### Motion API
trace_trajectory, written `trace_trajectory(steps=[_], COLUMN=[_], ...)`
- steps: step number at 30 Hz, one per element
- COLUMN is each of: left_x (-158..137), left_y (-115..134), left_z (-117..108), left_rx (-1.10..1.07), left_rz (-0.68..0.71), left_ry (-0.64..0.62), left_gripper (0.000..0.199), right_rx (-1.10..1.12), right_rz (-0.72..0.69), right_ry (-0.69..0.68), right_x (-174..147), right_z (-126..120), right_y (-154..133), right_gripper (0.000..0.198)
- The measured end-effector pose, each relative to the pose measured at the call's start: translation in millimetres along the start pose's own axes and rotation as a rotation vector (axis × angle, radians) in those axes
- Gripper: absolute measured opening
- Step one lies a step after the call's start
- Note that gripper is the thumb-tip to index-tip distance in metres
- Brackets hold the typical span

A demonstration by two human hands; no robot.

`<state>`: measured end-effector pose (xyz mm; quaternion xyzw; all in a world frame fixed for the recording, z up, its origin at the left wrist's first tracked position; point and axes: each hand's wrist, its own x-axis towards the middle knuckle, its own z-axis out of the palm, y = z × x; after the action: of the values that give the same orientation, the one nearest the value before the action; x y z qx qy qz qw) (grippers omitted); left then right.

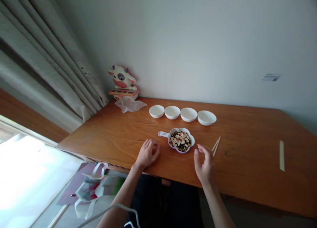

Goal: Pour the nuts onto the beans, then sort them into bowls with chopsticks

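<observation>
My left hand (148, 154) rests near the table's front edge, its fingers loosely curled and the thumb a little apart, with nothing seen in it. To its upper right is a white flower-shaped bowl (181, 140) with a purple rim and a short labelled handle, full of mixed beans, red bits and pale flakes. Just right of that bowl, my right hand (205, 162) is half curled, thumb and fingers apart, holding nothing. A pair of wooden chopsticks (217, 145) lies beside the right hand, their lower ends partly hidden behind it.
Several white bowls, including a leftmost bowl (157, 112) and a rightmost bowl (206, 118), stand in a row behind. A cow-shaped toy keyboard (123, 84) and crumpled clear plastic (130, 105) sit at back left. A pale strip (282, 156) lies on the wooden table (252, 135).
</observation>
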<state>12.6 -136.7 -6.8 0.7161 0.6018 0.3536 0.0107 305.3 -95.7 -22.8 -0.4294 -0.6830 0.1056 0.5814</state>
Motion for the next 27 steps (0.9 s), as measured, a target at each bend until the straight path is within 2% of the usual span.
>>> trace_trajectory(steps=[3,7,13,16,20,24,27], left_x=[0.0,1.5,-1.8,9.0,60.5,130.6,167.3], left_y=[-0.1,-0.6,0.4,-0.8,-9.9,-24.4,-30.4], left_z=[-0.4,0.8,-2.1,-6.4,-6.5,4.3,17.4], left_rx=[-0.023,-0.049,-0.064,-0.035,0.07,0.228,0.338], left_rz=[0.039,0.086,0.117,0.106,0.073,0.013,-0.034], left_ry=[-0.015,-0.026,-0.015,0.008,0.014,-0.027,-0.071], left_gripper=[0.007,0.01,0.016,0.019,0.022,0.027,0.03], right_rx=[-0.059,-0.13,-0.171,-0.231,-0.343,-0.494,-0.62], right_rz=[-0.06,-0.091,-0.07,-0.105,-0.162,-0.215,-0.235], right_ry=[-0.037,-0.009,0.01,-0.014,-0.172,-0.311,-0.382], right_x=[1.6,-2.5,-7.5,7.5,56.7,116.7,147.9], right_z=[-5.6,-10.3,-8.5,-10.1,-9.3,3.8,16.8], right_y=[3.5,6.9,2.8,5.0,20.8,44.8,61.0], right_gripper=[0.026,0.015,0.034,0.03,0.022,0.03,0.034])
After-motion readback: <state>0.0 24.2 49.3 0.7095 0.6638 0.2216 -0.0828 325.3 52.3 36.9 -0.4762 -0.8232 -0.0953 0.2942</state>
